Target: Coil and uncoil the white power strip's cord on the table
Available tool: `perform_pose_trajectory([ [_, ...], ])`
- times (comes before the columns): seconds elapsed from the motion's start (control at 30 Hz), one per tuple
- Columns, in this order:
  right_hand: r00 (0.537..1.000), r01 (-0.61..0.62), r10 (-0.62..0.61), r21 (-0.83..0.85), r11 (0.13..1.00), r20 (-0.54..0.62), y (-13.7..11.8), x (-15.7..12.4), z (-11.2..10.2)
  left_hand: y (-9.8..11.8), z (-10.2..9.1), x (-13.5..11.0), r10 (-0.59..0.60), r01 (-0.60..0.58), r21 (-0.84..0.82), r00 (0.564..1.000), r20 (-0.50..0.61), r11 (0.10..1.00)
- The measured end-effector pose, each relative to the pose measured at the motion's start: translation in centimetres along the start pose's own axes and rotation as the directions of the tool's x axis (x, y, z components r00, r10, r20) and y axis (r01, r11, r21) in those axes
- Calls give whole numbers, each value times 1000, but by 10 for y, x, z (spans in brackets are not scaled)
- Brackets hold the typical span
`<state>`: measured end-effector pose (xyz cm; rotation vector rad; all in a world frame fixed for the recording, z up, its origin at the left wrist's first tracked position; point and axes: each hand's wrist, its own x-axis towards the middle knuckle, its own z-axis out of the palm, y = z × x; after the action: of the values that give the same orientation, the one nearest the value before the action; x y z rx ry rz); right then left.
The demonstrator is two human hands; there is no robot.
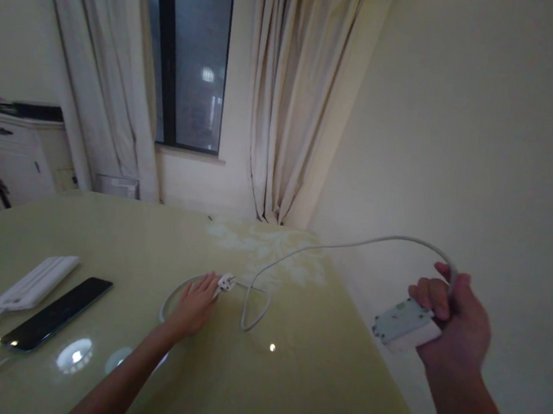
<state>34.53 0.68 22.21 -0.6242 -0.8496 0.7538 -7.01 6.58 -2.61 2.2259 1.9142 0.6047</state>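
Observation:
My left hand [194, 306] rests low over the table, with a white plug [226, 283] between the thumb and index finger. The plug's pins face me, and the other fingers stretch forward over the cable. Off the table's right edge, my right hand [463, 327] is closed around a white extension socket [408, 324]. Its grey-green back with small screws is turned towards me. A thin white cable [312, 246] arches from the right hand down to the table and loops near the plug and my left hand.
A black phone [59, 315] and a white power bank [36, 283] with a short cable lie at the left on the glossy table [283, 396]. Behind are curtains [296, 88] and a window [197, 56]. A plain wall [468, 123] runs along the right.

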Motion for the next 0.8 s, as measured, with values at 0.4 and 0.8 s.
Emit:
perform_pose_trajectory([
  [0.4, 997, -61, 64, 69, 996, -43, -10, 19, -31, 6, 2, 64, -52, -31, 353, 974, 223, 935],
  [0.8, 988, -51, 56, 37, 998, -145, -6, -3, -32, -19, 30, 97, -223, 187, 274, 969, 106, 943],
])
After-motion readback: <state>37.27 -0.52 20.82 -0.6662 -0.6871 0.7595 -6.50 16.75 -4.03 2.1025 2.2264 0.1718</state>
